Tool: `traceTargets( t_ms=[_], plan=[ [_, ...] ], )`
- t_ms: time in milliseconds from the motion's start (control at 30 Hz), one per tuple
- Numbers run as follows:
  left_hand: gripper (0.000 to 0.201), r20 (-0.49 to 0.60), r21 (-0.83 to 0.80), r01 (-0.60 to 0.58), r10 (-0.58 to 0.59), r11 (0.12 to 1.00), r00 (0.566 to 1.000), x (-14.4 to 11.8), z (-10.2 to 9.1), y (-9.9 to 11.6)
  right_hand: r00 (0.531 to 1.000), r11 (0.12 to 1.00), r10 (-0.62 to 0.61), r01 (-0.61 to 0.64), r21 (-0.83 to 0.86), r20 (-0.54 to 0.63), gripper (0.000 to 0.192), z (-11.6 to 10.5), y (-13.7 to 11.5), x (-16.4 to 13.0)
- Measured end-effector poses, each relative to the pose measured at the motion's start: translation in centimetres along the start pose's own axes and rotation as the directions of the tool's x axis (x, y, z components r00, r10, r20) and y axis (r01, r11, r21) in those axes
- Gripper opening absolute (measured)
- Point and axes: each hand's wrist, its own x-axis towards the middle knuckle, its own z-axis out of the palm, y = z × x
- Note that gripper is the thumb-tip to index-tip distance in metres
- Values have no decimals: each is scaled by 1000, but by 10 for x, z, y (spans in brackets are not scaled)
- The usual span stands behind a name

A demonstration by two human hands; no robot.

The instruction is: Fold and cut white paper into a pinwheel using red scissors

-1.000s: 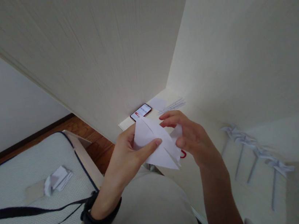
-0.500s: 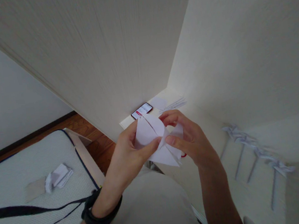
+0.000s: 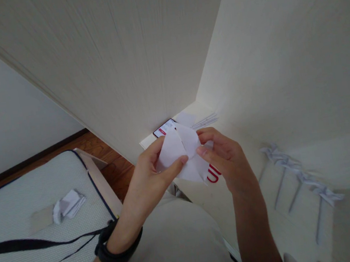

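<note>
Both hands hold a folded white paper (image 3: 183, 158) in the air above the lap, short of the counter's (image 3: 223, 202) near edge. The left hand (image 3: 151, 179) pinches its left flap between thumb and forefinger; the right hand (image 3: 227, 158) pinches the right flap at the middle. Folding well probably means keeping both pinches firm and the corners meeting at the centre. Farther off, a phone (image 3: 165, 129) lies at the counter's far left corner, and paper pinwheels (image 3: 297, 175) along its right edge.

Phone (image 3: 164, 129), paper pinwheels (image 3: 297, 177), crumpled paper (image 3: 67, 204)
</note>
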Motion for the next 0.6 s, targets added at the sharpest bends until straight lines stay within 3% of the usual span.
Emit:
traceTargets(
  t_ms=[600],
  plan=[
    [40, 32, 17, 17, -17, 1000, 999, 3, -1, -5, 992, 997, -33, 24, -72, -124, 4, 6, 1, -2]
  ],
)
